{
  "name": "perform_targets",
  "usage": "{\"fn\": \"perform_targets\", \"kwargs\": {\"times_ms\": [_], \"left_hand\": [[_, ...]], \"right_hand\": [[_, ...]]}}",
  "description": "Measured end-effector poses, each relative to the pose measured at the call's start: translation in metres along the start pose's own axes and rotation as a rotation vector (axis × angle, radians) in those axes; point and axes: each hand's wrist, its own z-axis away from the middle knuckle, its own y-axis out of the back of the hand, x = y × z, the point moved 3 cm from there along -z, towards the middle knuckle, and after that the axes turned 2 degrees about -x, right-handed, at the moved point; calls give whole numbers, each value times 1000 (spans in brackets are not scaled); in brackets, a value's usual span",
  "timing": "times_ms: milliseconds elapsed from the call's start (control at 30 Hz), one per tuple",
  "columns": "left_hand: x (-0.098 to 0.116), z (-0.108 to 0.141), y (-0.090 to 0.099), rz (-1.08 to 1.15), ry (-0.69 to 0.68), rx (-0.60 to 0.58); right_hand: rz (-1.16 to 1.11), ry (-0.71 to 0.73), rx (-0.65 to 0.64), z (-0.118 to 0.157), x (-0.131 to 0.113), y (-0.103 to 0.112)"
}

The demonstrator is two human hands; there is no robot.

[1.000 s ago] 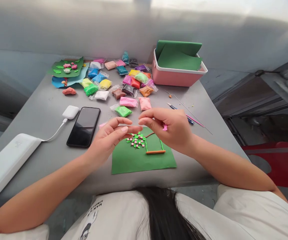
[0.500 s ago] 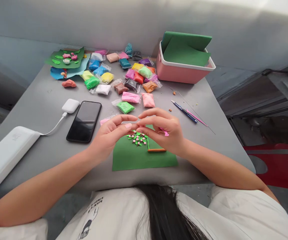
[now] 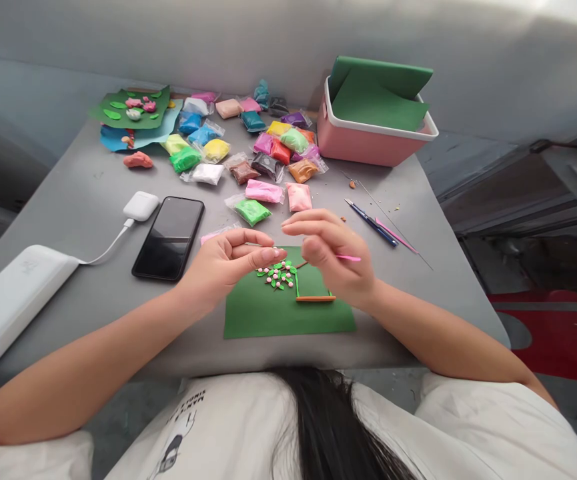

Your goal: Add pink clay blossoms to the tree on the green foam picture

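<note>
My left hand (image 3: 228,263) is above the green sheet (image 3: 268,323), its thumb pressed against its fingers. Whatever may be in that pinch is too small to make out. Opposite it, my right hand (image 3: 341,257) has its fingers curled and its thumb bent in. A thin pink modelling tool (image 3: 349,258) sticks out of this hand, its other end hidden by the fingers. The fingertips of the two hands are slightly apart. Beneath them on the sheet lie green clay leaves with pale pink balls (image 3: 277,275) and an orange-brown clay strip (image 3: 315,299) hanging from green strands.
Several bags of coloured clay (image 3: 252,211) are spread behind my hands. A pink basket (image 3: 363,141) holds green sheets. A craft knife (image 3: 372,223) lies at the right near another pink tool (image 3: 395,235). To the left are a phone (image 3: 168,238) and a white power bank (image 3: 23,300).
My right hand has drawn away from the left fingertips and turned, so the pink tool now points to the right. The left hand stays nearly in place. The camera view has shifted slightly.
</note>
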Motion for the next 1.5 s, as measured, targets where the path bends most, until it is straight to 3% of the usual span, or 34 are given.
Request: {"fn": "perform_targets", "kwargs": {"times_ms": [167, 367, 467, 600, 900, 1067, 1500], "left_hand": [[-2, -2, 0, 55, 12, -8], [-2, -3, -2, 98, 12, 10], [-2, -3, -3, 121, 8, 1], [-2, -3, -3, 112, 6, -15], [-4, -1, -3, 51, 11, -53], [-4, -3, -4, 92, 12, -102], [-3, -2, -8, 151, 55, -126]], "right_hand": [[-211, -79, 180, -14, 4, 22], [-409, -366, 98, -24, 25, 38], [-448, -413, 100, -24, 20, 38], [-487, -446, -35, -20, 6, 29], [-464, -274, 35, -10, -6, 14], [-469, -205, 8, -8, -5, 12], [-451, -145, -11, -9, -1, 12]]}}
